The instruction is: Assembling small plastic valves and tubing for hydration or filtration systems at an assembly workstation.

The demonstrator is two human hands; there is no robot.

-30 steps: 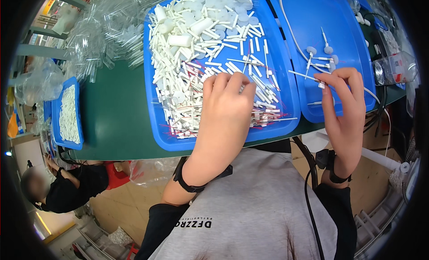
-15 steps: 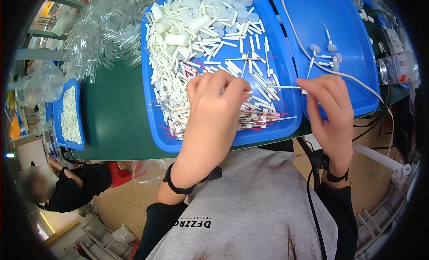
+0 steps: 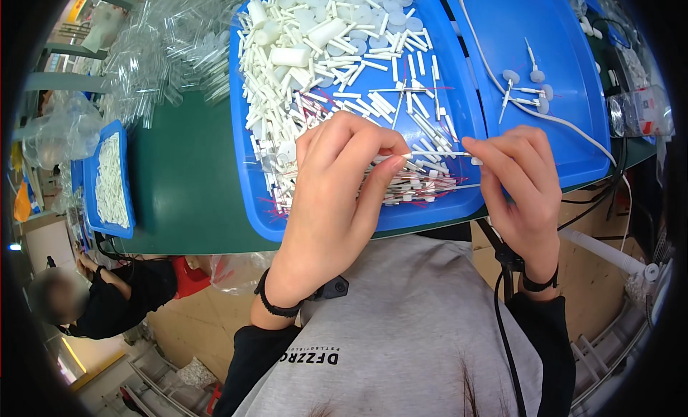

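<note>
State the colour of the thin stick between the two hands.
The stick is white, seen best in the head view.

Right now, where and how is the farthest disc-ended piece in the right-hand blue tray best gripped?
Probably pinch the farthest piece by its slim stem, coming from the right. The stem points away from the person, whereas the disc lies close to the other pieces; the white cable runs on the left.

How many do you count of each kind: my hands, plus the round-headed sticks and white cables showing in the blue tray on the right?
Hands: 2 (left hand, right hand)
Round-headed sticks: 4
White cables: 1
Total in view: 7
</note>
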